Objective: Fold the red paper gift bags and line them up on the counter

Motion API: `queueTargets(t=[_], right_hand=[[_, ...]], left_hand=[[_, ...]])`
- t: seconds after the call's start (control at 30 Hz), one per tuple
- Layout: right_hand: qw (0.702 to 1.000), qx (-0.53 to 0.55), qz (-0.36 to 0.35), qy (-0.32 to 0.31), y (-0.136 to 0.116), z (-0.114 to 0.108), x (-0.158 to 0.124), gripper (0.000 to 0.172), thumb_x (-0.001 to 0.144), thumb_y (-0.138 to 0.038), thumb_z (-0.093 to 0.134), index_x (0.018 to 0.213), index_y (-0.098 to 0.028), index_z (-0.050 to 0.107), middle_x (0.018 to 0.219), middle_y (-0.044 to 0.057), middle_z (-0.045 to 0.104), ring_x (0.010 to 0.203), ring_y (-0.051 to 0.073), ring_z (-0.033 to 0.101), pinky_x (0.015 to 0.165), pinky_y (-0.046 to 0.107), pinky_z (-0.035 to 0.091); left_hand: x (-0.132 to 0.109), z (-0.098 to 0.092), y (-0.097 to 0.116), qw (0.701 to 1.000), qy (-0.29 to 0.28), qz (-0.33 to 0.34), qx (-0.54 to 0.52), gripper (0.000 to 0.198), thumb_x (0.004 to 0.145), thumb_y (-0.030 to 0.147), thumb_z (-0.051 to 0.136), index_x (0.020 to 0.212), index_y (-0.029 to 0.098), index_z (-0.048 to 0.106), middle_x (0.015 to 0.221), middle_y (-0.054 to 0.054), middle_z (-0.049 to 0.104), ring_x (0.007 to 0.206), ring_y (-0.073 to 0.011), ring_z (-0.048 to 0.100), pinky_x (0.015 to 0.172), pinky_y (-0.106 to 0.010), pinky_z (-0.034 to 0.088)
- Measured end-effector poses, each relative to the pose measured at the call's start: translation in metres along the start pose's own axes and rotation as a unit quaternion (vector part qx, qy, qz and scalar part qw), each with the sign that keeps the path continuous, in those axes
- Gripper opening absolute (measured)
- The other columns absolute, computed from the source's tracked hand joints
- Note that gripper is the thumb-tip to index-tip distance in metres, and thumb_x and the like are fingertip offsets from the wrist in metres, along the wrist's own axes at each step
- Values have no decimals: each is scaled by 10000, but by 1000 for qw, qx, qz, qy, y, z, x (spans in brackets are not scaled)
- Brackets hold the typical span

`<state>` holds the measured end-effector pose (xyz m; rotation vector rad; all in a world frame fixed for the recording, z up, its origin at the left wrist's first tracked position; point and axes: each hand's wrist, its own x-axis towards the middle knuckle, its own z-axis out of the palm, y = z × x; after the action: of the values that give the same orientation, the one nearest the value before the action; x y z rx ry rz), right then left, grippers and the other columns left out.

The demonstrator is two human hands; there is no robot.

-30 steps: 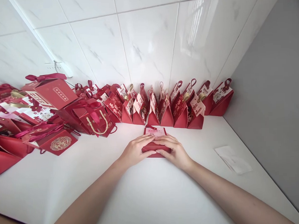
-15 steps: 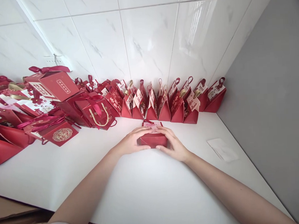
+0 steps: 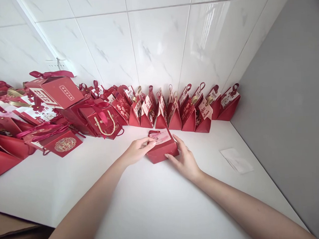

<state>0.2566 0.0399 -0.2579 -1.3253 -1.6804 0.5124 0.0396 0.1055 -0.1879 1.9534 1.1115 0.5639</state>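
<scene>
In front of me on the white table stands a small red gift box (image 3: 164, 151), with a pale pink printed panel on its sloping top and a dark red ribbon loop at its upper left. My right hand (image 3: 186, 160) holds it from the right, thumb on the front face and fingers along the side. At its left, my left hand (image 3: 137, 150) has thumb and fingers drawn together at the edge of the pink panel; whether they pinch the edge or only press on it is hard to make out.
Behind it, a row of similar red gift boxes (image 3: 175, 119) lines the tiled wall. More red boxes and bags crowd the left, among them one with a rope handle (image 3: 106, 126). A folded white paper (image 3: 236, 160) lies on the white table (image 3: 152, 204) at right, near the grey wall.
The gift box has turned, and its pink panel now shows more fully. My left hand has drawn its fingers back from the top to the panel's left edge; my right hand's fingers moved to the side.
</scene>
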Motion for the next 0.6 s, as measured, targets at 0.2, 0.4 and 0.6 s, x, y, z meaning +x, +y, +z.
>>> queueTargets(t=[0.2,0.4,0.6], right_hand=[[960,-72,-263,72,-7,-9,0,585,904,-97,534,1422,-300,352,1361,80,573,1286,229,516,1131,516,324],[919,-115,-375,-32,0,-12,5,531,918,-17,416,1392,-256,416,1329,70,599,1348,209,442,1107,469,389],[960,-54,-267,63,-4,-11,6,445,880,-123,568,1292,-272,493,1399,124,471,1309,266,460,1022,485,473]], left_hand=[[-5,11,10,978,2,0,-211,624,851,611,526,1326,210,475,1444,-126,453,1296,-304,468,1067,-476,382],[0,33,-3,972,36,50,-228,1013,774,429,716,1529,263,62,1572,-136,187,1417,-340,262,1119,-489,324],[13,31,-25,972,28,67,-223,845,818,472,637,1502,258,190,1501,-130,340,1301,-323,433,1037,-475,407]])
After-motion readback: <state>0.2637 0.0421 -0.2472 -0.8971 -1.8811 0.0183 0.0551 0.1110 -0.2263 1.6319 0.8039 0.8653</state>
